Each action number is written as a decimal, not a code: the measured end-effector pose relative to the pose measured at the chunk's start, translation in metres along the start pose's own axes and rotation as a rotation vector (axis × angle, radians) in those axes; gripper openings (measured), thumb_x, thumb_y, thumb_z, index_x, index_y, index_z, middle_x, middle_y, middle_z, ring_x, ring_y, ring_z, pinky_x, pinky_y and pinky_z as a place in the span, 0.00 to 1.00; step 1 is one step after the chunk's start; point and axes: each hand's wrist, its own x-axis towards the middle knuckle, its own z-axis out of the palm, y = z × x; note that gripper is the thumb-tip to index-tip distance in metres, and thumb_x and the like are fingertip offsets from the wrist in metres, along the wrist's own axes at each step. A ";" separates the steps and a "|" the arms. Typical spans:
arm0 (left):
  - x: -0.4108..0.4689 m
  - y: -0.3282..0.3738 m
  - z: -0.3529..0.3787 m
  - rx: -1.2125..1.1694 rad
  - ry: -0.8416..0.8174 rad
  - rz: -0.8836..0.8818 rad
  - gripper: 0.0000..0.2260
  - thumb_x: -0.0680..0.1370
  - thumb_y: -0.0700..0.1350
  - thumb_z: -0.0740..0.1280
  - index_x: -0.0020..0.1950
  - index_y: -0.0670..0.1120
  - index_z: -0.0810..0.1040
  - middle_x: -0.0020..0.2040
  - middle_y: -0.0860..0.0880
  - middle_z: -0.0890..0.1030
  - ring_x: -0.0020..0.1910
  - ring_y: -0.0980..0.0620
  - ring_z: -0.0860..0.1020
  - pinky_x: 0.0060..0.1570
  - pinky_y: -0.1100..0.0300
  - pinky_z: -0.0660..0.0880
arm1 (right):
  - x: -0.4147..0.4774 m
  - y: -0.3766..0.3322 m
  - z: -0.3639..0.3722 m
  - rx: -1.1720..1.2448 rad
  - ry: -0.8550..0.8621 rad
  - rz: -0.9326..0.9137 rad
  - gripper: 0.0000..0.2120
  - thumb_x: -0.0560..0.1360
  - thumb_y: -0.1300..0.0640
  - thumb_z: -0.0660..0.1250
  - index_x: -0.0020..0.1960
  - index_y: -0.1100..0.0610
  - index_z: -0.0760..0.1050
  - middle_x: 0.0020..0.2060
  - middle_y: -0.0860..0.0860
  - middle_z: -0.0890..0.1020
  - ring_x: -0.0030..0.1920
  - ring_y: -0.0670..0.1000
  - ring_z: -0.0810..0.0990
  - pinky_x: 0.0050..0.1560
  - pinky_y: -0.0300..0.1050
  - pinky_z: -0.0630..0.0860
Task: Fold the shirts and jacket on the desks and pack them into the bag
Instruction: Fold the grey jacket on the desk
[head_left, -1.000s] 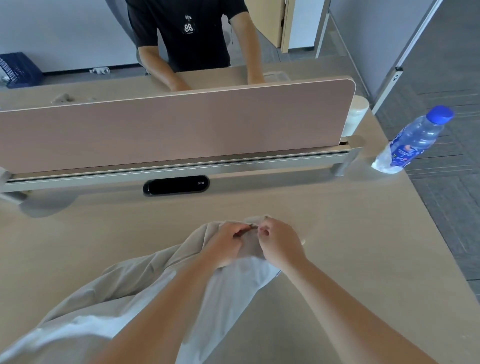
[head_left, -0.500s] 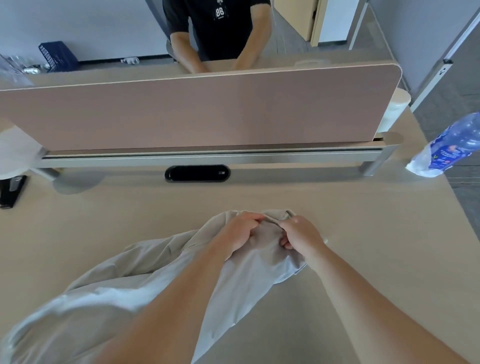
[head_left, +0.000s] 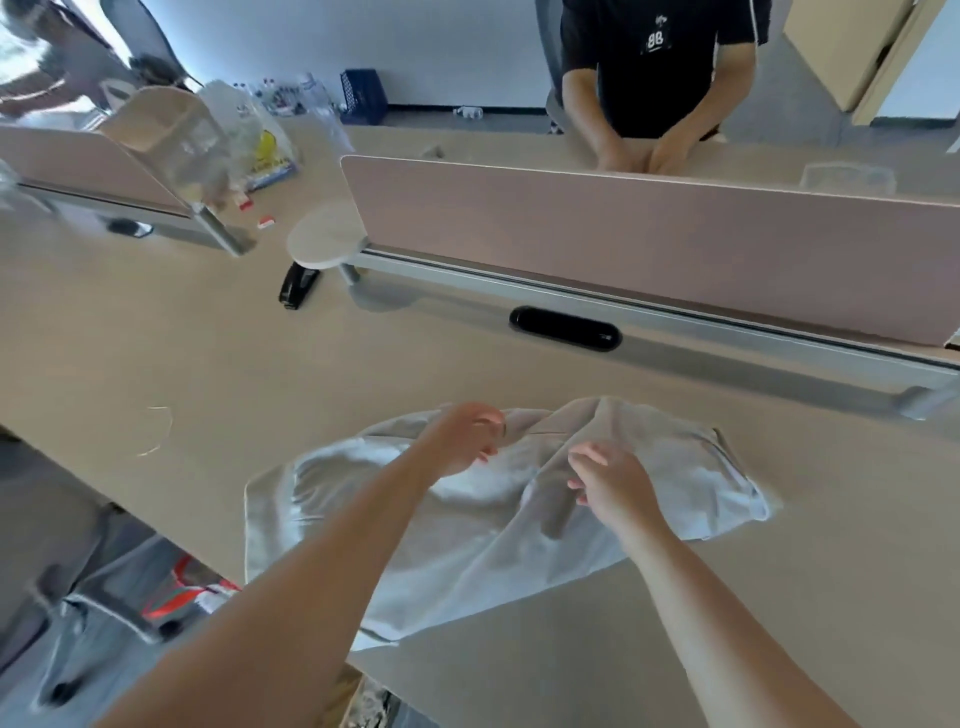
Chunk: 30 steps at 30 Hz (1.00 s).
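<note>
Left hand (head_left: 462, 441) curls on pale garment (head_left: 493, 545), grip unclear; right hand (head_left: 615, 486) hangs slack-fingered beside it. Folding seems barely begun; packing remains.

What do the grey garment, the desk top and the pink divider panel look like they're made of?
Garment: soft, thin woven or knit cloth, matte with slight sheen; it creases and drapes.
Desk top: likely wood-look laminate, smooth, pale, even surface.
Divider panel: probably laminated board, flat, matte, rounded corner.
</note>
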 end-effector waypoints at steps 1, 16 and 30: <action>0.002 0.000 -0.002 0.003 -0.034 -0.010 0.07 0.82 0.37 0.61 0.55 0.44 0.79 0.47 0.42 0.81 0.36 0.51 0.81 0.40 0.55 0.80 | 0.003 -0.002 0.011 0.018 -0.016 0.002 0.08 0.81 0.58 0.64 0.45 0.50 0.77 0.43 0.50 0.83 0.42 0.52 0.83 0.48 0.51 0.80; 0.072 -0.039 -0.038 0.358 -0.264 0.156 0.12 0.81 0.39 0.61 0.60 0.42 0.82 0.55 0.44 0.84 0.45 0.49 0.80 0.43 0.61 0.75 | 0.011 0.007 0.077 -0.584 -0.028 0.203 0.12 0.80 0.48 0.58 0.41 0.52 0.73 0.38 0.50 0.79 0.41 0.54 0.79 0.38 0.47 0.70; 0.077 -0.058 -0.044 0.029 -0.464 0.278 0.07 0.82 0.39 0.61 0.54 0.44 0.79 0.48 0.45 0.82 0.48 0.48 0.83 0.57 0.51 0.80 | 0.011 0.001 0.121 0.458 0.358 0.190 0.07 0.80 0.59 0.65 0.54 0.55 0.81 0.50 0.53 0.85 0.48 0.52 0.83 0.52 0.50 0.80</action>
